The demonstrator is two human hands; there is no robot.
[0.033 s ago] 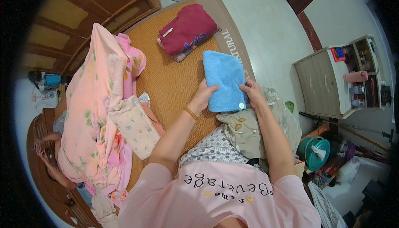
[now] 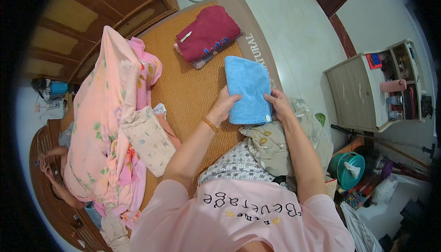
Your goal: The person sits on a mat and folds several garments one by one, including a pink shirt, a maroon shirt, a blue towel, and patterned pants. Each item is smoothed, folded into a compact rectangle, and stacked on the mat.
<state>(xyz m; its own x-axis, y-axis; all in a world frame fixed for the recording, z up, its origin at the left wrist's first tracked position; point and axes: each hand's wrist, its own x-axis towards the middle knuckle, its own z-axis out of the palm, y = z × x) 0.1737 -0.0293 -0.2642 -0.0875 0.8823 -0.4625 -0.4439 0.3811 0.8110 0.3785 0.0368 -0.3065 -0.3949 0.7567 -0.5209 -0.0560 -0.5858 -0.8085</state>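
Observation:
My left hand [image 2: 225, 104] and my right hand [image 2: 279, 104] hold a folded light blue towel [image 2: 249, 89] between them, each gripping one side edge. Both thumbs lie on top of it, and the other fingers are hidden underneath. A round white button shows at the towel's near right corner. Beneath the towel and my right forearm lies a crumpled grey-green patterned cloth [image 2: 271, 148]. Farther off on the woven mat [image 2: 183, 91] rests a folded dark red garment [image 2: 209, 34] with blue lettering.
A heaped pink flowered blanket [image 2: 103, 100] covers the left of the bed, with a folded cream printed cloth [image 2: 149, 137] beside it. Another person's hands [image 2: 45, 162] show at far left. A cabinet [image 2: 353, 91] and a green lidded bucket [image 2: 347, 169] stand on the right.

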